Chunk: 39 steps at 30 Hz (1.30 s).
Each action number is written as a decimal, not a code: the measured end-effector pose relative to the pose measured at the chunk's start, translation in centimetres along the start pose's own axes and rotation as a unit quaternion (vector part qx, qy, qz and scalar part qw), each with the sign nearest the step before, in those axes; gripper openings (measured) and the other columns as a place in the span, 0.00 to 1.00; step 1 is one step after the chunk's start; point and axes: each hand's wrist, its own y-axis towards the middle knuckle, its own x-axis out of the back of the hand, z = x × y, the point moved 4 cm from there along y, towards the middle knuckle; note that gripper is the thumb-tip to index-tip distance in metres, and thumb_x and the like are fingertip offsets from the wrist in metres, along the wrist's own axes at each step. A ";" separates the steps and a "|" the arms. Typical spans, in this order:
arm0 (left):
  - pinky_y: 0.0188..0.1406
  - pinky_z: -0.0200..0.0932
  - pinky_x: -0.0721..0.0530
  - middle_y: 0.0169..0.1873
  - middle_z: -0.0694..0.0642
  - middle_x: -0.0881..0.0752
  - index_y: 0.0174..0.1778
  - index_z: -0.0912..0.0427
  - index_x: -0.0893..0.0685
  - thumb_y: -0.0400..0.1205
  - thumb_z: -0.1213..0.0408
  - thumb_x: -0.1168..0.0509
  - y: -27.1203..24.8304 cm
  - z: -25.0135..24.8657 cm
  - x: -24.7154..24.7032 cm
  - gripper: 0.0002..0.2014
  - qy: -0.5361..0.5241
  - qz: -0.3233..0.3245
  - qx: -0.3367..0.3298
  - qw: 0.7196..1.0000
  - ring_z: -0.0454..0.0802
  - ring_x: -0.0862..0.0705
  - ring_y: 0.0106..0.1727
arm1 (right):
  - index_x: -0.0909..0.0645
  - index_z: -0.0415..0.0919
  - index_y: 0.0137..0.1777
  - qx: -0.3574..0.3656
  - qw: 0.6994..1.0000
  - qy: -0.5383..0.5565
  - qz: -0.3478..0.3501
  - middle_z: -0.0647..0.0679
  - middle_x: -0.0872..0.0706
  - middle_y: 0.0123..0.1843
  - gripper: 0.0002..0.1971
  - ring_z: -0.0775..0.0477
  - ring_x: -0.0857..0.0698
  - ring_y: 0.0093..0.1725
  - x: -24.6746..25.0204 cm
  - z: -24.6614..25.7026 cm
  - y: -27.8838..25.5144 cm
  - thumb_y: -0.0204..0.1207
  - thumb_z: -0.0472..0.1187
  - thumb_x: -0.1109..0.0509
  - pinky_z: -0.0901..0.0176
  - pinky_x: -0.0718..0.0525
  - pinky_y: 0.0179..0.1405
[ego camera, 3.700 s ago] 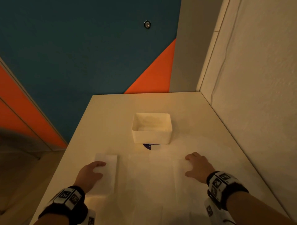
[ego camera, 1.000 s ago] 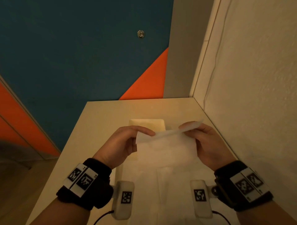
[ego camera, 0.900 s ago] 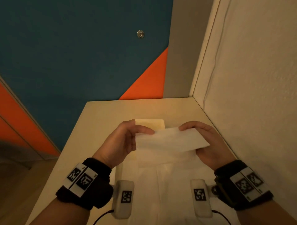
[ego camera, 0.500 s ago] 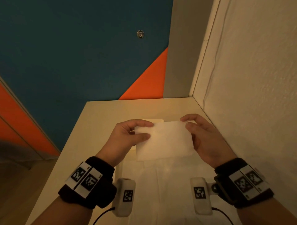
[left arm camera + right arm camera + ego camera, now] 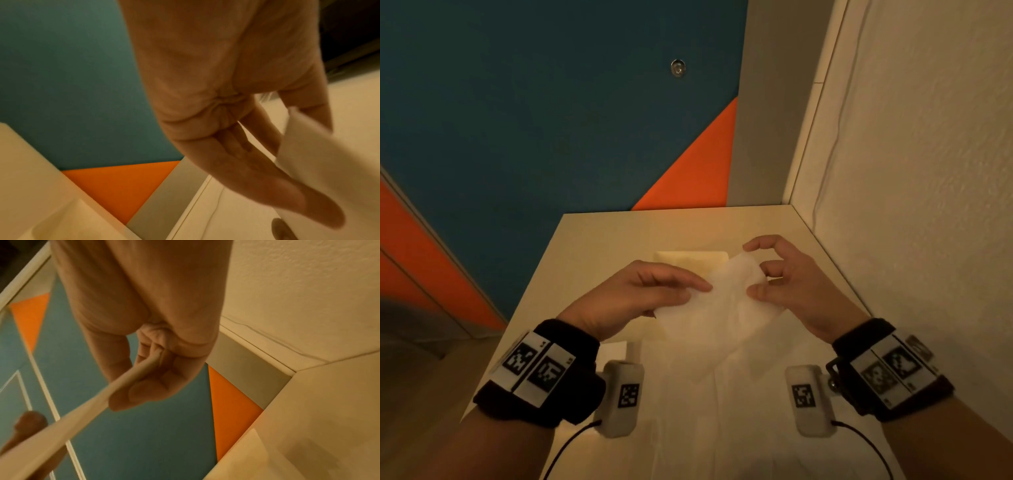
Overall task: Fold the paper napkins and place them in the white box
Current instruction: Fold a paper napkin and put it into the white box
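Both hands are holding one folded napkin (image 5: 717, 301) up in the air, above the table (image 5: 599, 240) & just in front of the white box (image 5: 690, 257), which is mostly hidden behind the paper. Left hand (image 5: 633, 298) is pinching the napkin's left edge w/ thumb on top & fingers (image 5: 273, 186) lying fairly straight underneath. Right hand (image 5: 794, 284) is gripping the right end: thumb (image 5: 756, 293) pressing the paper, curled fingers closing on it in the right wrist view, index finger lifting clear above. Napkin is tilting, right corner higher than left. More napkins (image 5: 722, 394) are lying flat on the table below the hands, near edge. Another folded one (image 5: 613, 351) is sitting just under the left wrist. Table is sitting in a corner, w/ a white wall (image 5: 928, 171) along its right side.
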 end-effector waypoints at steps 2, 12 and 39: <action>0.48 0.53 0.18 0.54 0.65 0.14 0.50 0.45 0.09 0.69 0.54 0.29 0.1 0.0 -0.5 0.14 0.059 0.039 0.016 0.997 0.60 0.17 0.45 | 0.24 0.48 0.61 -0.001 0.999 -0.031 0.028 0.38 0.13 0.38 0.24 0.37 0.12 0.37 -0.6 -0.2 0.0 0.71 0.23 0.28 0.46 0.12 0.39; 0.53 0.39 0.14 0.50 0.43 0.10 0.55 0.51 0.11 0.78 0.76 0.32 0.7 3.5 -2.6 0.17 0.104 0.033 0.059 0.992 0.40 0.13 0.50 | 0.26 0.43 0.64 -0.013 0.987 -0.133 0.084 0.59 0.20 0.23 0.24 0.63 0.24 0.22 -2.2 -1.5 0.8 0.71 0.24 0.28 0.73 0.26 0.26; 0.49 0.45 0.24 0.55 0.57 0.19 0.48 0.50 0.15 0.78 0.78 0.35 -8.9 20.2 7.7 0.16 0.147 -0.318 0.244 0.904 0.58 0.20 0.52 | 0.49 0.55 0.83 -0.255 0.788 -0.550 0.106 0.54 0.51 0.85 0.47 0.42 0.45 0.82 2.1 -18.8 -2.9 0.69 0.58 0.25 0.44 0.35 0.77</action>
